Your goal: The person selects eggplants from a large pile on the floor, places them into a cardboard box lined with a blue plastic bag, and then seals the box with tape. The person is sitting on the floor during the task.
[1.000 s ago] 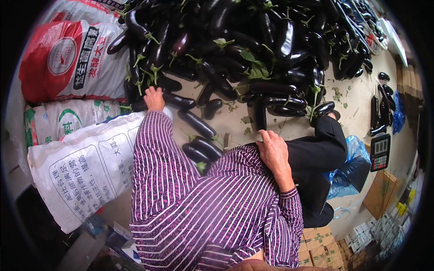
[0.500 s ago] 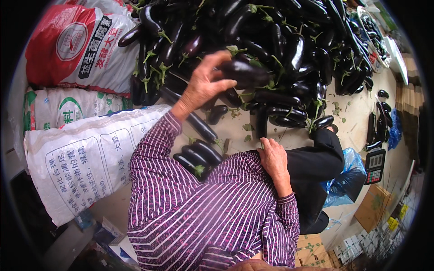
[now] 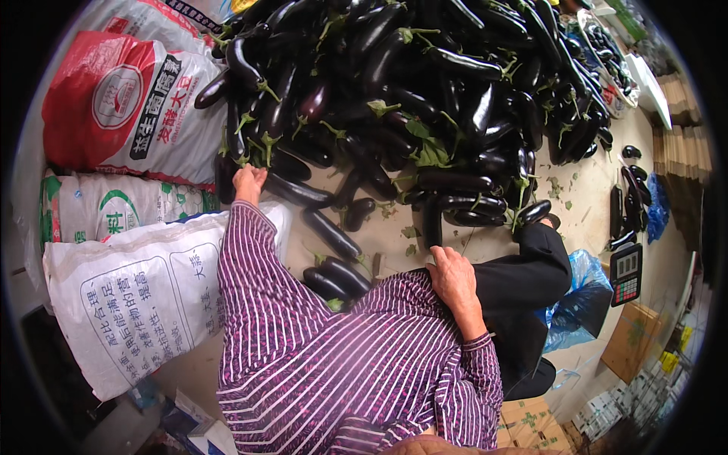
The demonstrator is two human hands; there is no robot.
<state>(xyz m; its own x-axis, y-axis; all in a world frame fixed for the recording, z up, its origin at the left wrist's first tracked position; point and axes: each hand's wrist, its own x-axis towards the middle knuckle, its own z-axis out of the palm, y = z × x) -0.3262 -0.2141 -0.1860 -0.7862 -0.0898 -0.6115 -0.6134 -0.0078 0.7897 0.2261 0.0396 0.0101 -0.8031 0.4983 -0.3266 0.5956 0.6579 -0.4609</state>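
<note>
A big heap of glossy dark purple eggplants [image 3: 481, 110] with green stems fills the far middle of the floor. At its left edge my left hand [image 3: 249, 184] is closed at the green stem end of an eggplant, most of which the hand and its neighbours hide. Beside that hand a long eggplant [image 3: 299, 191] lies on the floor. My right hand [image 3: 455, 282] rests on my thigh with its fingers laid out, holding nothing. Just beyond its fingertips is the lower end of another eggplant [image 3: 432, 224]. Close to my lap lie a few eggplants [image 3: 345, 274] side by side.
Stuffed sacks, one red and white [image 3: 98, 98] and one white with blue print [image 3: 144, 303], stand along the left. At the right are a blue plastic bag [image 3: 580, 292], a black digital scale [image 3: 626, 274], a small eggplant group [image 3: 635, 193] and a cardboard box [image 3: 631, 345].
My left hand has moved from the middle of the heap, where it was at an eggplant, leftward to the heap's edge. My right hand stays on my thigh. The view has shifted slightly.
</note>
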